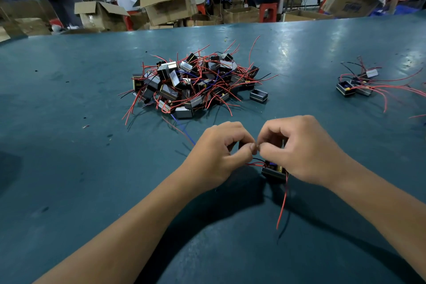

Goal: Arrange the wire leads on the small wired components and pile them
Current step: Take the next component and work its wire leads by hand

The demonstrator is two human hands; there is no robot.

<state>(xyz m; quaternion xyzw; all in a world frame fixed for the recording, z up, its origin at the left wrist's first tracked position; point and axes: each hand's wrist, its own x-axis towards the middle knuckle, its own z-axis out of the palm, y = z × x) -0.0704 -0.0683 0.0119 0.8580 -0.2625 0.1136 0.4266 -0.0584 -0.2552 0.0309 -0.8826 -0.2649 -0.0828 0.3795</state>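
My left hand (219,152) and my right hand (306,150) meet fingertip to fingertip over the green table (69,168), both pinching thin wire leads of one small black boxed component (273,172). That component hangs just below my right hand. A red lead (283,205) dangles down from it, and a blue and a red lead (184,132) trail off to the upper left. A big tangled heap of the same components (193,83) with red, black and blue wires lies in the middle of the table. A smaller group (359,83) lies at the right.
One loose black case (258,95) sits beside the big heap. Beyond the table's far edge are open cardboard boxes (168,4), red stools (268,11) and several people working at benches.
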